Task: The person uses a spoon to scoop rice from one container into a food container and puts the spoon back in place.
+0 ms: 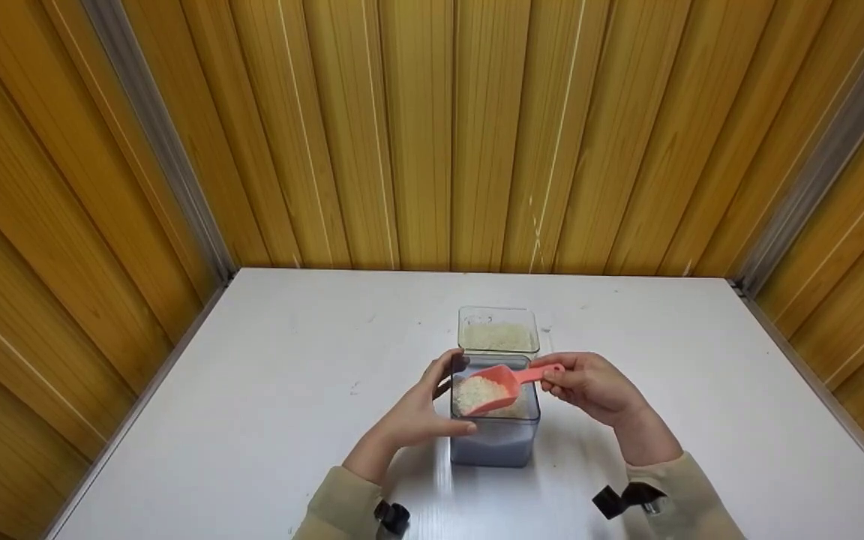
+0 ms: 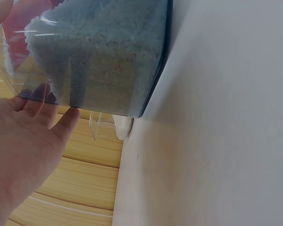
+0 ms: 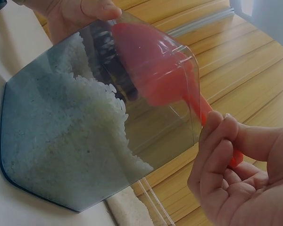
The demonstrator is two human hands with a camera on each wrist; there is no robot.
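A tall clear bluish container point(image 1: 493, 446) holding white rice point(image 3: 70, 127) stands on the table. My left hand point(image 1: 418, 416) grips it near the rim, thumb on the near side and fingers round the far left corner. In the left wrist view, the fingers of that hand point(image 2: 28, 141) touch the container wall. My right hand point(image 1: 593, 386) pinches the handle of a pink scoop point(image 1: 507, 381) between thumb and fingers. Heaped with rice point(image 1: 479, 392), the scoop's bowl sits at the container's mouth, above the rice inside. The right wrist view shows the scoop point(image 3: 153, 66) through the clear wall.
Just behind the tall container is a second clear container point(image 1: 463, 330) with rice in it. Both stand on a white table point(image 1: 312, 360). Wood-grain panels point(image 1: 417, 135) rise behind the table and at both sides.
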